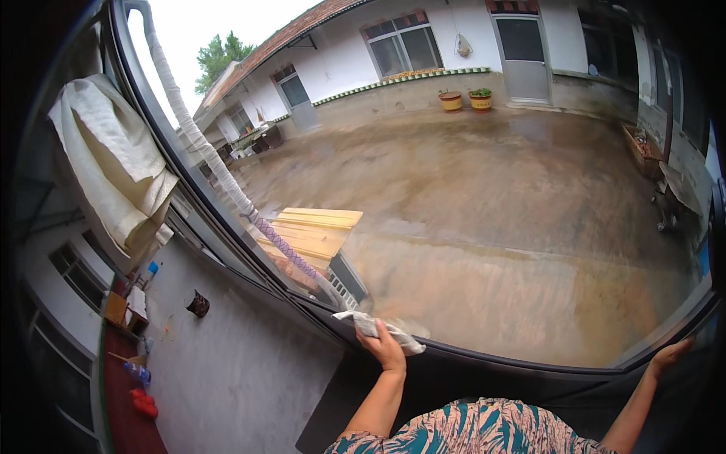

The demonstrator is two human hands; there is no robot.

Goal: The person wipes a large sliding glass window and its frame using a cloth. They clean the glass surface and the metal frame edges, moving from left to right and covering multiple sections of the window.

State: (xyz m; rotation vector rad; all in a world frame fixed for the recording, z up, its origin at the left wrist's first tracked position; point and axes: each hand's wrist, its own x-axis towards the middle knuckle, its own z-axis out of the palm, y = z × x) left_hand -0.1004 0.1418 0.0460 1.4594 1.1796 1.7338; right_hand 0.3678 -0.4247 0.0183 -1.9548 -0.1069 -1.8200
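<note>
My left hand (386, 349) holds a folded whitish cloth (404, 340) against the lower part of a large window pane (484, 303), just above its dark bottom frame (514, 368). The cloth sticks out on both sides of the hand. Farther right, my right hand (669, 356) rests by the lower right corner of the dark frame, fingers stretched out and nothing seen in them. Its fingertips are dim near the picture's rim.
Left of the frame hangs a cream curtain (113, 159). Beyond the glass are a wrapped pole (219, 166), a yellow board (318, 227), a wet courtyard (491, 181) and two potted plants (451, 101). Indoors, a dark bin (198, 304) stands on the grey floor (227, 378).
</note>
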